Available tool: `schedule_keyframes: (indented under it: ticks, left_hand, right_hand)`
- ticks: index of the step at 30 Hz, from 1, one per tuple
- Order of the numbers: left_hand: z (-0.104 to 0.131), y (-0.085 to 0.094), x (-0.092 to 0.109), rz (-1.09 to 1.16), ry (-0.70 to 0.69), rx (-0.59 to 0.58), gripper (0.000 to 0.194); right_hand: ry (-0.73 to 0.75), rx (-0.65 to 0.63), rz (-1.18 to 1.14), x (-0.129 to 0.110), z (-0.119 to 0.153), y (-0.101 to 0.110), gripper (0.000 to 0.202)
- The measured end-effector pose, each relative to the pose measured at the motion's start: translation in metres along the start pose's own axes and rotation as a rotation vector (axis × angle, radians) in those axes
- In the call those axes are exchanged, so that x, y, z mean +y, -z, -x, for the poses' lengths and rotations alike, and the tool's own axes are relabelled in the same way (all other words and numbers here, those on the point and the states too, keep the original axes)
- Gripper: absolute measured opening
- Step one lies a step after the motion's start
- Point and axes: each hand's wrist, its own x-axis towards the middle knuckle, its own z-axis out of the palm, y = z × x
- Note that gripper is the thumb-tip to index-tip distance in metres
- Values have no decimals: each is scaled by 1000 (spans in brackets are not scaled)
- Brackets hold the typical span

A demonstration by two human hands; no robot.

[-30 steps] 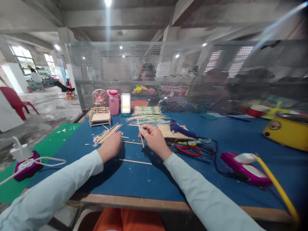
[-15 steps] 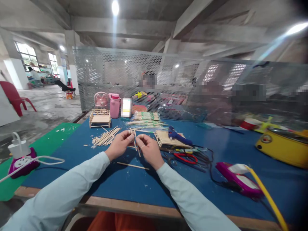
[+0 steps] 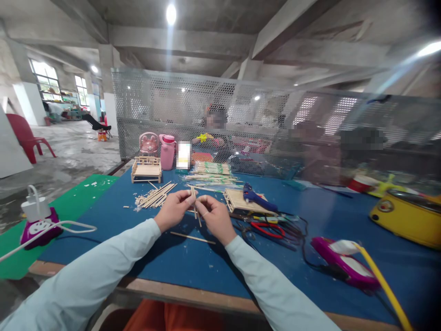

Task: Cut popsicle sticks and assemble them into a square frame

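Head view: a broad blue worktop (image 3: 110,214) with a wooden near edge runs across, and a grey perforated metal screen (image 3: 165,108) stands along its far edge. Toward the right end sits a round yellow pot (image 3: 406,218). Both bare hands meet over the middle, well in from the near edge. The left hand (image 3: 172,211) pinches thumb against fingertips, and the right hand (image 3: 217,220) does likewise, with hardly any gap; between them they hold two thin, pale wooden sticks (image 3: 200,221), tilted close together, lower ends toward the near edge. Which hand grips which stick I cannot tell.

Near the far left corner stands a miniature pale wooden bench (image 3: 146,172). Right of the hands, a dark blue glue gun (image 3: 258,197) rests on a slatted wooden piece (image 3: 236,202). A loose pile of sticks (image 3: 156,196) lies left of the hands; one single stick (image 3: 193,237) lies nearer the near edge.

The held sticks look light, stiff, dry and easily snapped; a gentle fingertip pinch near mid-length should suit them.
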Motion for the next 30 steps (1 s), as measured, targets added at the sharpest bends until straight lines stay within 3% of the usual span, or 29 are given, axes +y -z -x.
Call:
schedule_keyframes:
  ticks: [6, 11, 16, 23, 30]
  left_hand:
    - [3, -3, 4, -3, 28, 25, 41]
    - [6, -3, 7, -54, -28, 53, 57]
    - [7, -1, 8, -174, -64, 34, 47]
    - [5, 0, 5, -142, -81, 24, 37]
    - [2, 2, 16, -80, -99, 187, 43]
  right_hand:
    - [-12, 3, 2, -3, 1, 1, 21]
    - [-6, -12, 7, -3, 2, 0, 22]
    - [-2, -16, 29, -3, 1, 1, 22]
    - [-17, -18, -11, 0, 0, -1, 23]
    - [-128, -80, -172, -1, 1, -3, 22]
